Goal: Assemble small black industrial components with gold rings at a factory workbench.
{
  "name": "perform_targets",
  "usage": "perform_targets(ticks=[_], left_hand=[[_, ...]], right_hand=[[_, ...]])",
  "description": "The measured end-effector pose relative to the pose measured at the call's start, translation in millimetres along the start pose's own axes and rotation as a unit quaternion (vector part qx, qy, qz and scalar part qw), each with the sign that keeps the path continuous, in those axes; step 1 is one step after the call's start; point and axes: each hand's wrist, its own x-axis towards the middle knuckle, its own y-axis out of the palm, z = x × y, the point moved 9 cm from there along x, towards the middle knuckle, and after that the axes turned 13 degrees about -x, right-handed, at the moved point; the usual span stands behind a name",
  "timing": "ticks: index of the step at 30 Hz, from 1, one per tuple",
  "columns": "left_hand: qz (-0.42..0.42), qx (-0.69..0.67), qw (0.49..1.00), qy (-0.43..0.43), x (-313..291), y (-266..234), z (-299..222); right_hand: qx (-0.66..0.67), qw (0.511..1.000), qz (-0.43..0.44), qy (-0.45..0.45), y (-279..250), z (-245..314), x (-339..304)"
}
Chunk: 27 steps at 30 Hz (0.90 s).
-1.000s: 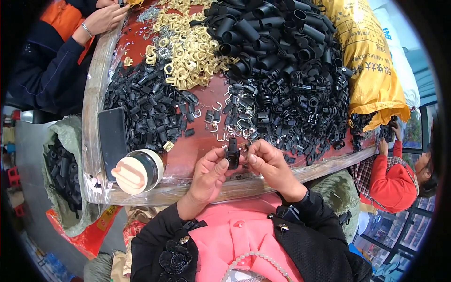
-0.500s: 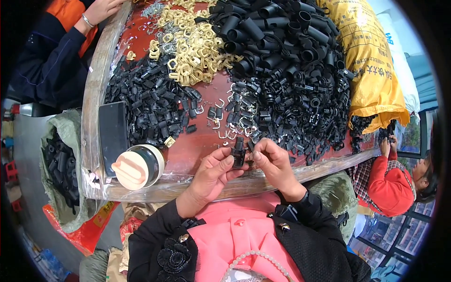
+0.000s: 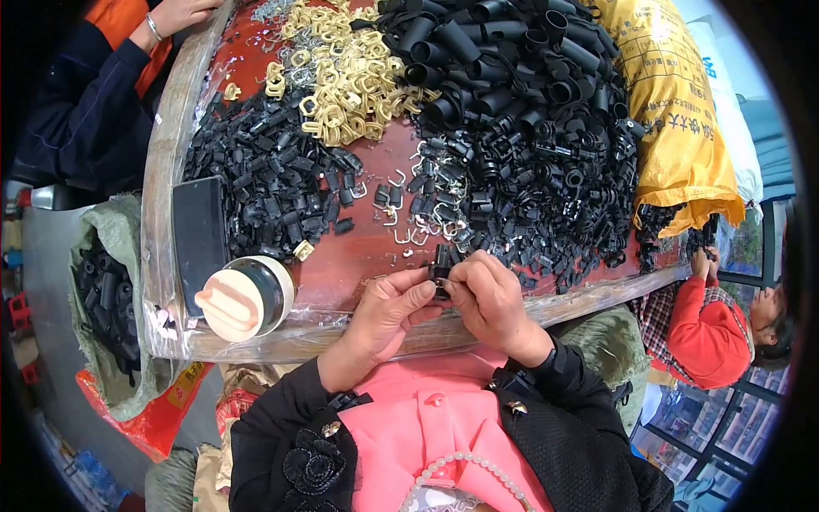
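While the left hand [image 3: 386, 309] grips a small black part [image 3: 441, 258] between thumb and fingers, over the near edge of the table [image 3: 341, 269], the right hand [image 3: 493, 299] pinches in at the part's near end; what lies under those fingertips is hidden. The left grip seems to do the steadying, leaving the right free for fine work, and the far end sticks up past the fingers, probably to stay visible. Bent metal hooks [image 3: 447, 213] lie just beyond both hands, likely for easy reach. Black tubes [image 3: 456, 41] and yellow rings [image 3: 345, 107] sit heaped, apparently sorted by kind. A cup [image 3: 232, 305] stands leftward, perhaps to spare working space.
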Motion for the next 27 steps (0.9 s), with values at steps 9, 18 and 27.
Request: perform_targets(ticks=[9,18,27], left_hand=[[-0.021,0.078,0.997,0.007,-6.7,-2.0,-3.8],[0.002,0.105,0.994,0.004,-31.0,9.1,-38.0],[0.013,0.102,0.994,0.023,-56.5,19.9,-56.8]], right_hand=[[0.03,0.998,0.063,0.002,7.2,3.1,1.6],[0.313,0.904,0.277,0.093,47.5,-5.8,18.2],[-0.302,0.924,-0.008,-0.234,29.2,40.5,159.5]])
